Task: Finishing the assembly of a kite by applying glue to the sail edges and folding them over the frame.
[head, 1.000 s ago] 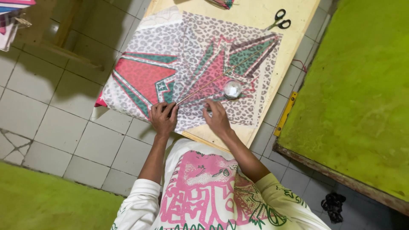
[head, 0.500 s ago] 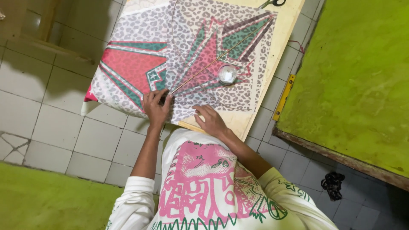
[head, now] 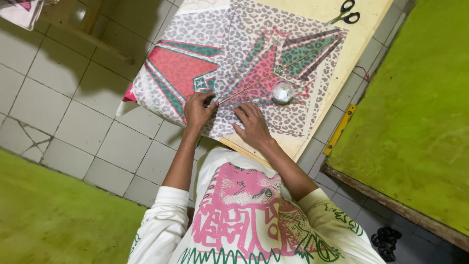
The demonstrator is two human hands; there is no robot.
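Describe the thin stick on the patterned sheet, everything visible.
The stick is a slim, straight, pale tan rod, like bamboo or wood. It lies flat and diagonal across the leopard-print sheet, from the left hand, which pinches its lower end, up toward the sheet's far right corner. It passes just above the small clear cup. The right hand rests on the sheet below it.

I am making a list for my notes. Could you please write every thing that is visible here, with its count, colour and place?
patterned paper sheet: one, leopard spots with pink and green shapes, on the board
thin stick: one, tan, diagonal across the sheet
small round container: one, clear with white content, on the sheet
scissors: one, black handles, top of the board
wooden board: one, pale
yellow bar: one, beside the board
left hand: at the stick's lower end
right hand: flat on the sheet
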